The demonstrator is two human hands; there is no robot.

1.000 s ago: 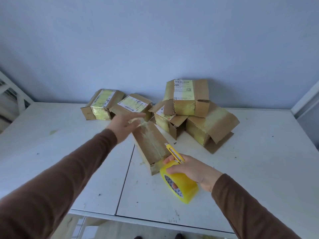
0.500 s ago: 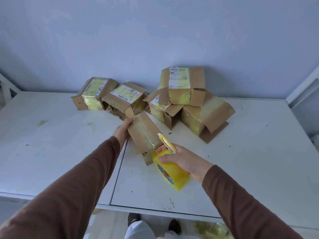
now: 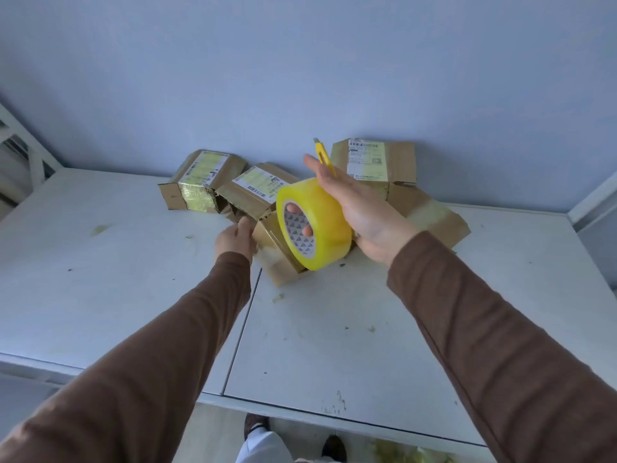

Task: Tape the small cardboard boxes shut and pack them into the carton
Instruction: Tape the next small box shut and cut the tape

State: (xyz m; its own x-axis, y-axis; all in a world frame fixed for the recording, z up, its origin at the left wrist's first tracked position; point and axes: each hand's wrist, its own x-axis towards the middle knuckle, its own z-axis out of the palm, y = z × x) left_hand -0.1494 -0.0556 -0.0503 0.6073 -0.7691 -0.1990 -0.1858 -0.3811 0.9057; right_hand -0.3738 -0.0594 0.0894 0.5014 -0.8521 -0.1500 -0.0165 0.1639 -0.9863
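Right hand [image 3: 360, 208] holding yellow tape roll [image 3: 314, 222] raised above white table [image 3: 367, 329], fingers through core, yellow utility knife [image 3: 324, 156] alongside. Left hand [image 3: 235, 240] touching small box [image 3: 272, 253]. Labelled boxes [image 3: 200, 180] lying against wall.

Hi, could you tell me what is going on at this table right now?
A person is taping small cardboard boxes. The right hand holds a yellow tape roll, fingers through its core, together with a yellow utility knife, lifted above the white table. The left hand steadies the box being worked on. More taped boxes sit by the wall. No carton is in view.
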